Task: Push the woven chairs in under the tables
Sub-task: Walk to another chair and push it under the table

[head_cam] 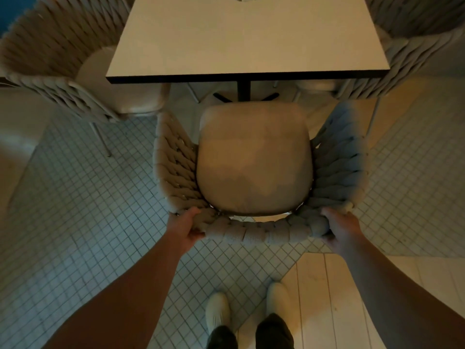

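Observation:
A woven chair (254, 233) with a beige seat cushion (254, 159) stands directly in front of me, facing a white square table (246, 39). The front edge of its cushion sits just short of the table's near edge. My left hand (185, 229) grips the left end of the thick braided backrest. My right hand (342, 229) grips the right end of the same backrest. The table's black post and foot (243, 93) show beyond the cushion.
A second woven chair (60, 61) stands at the table's left side and a third (415, 51) at its right, both partly under the top. The floor is small white tiles, with pale planks (327, 298) near my feet (219, 316).

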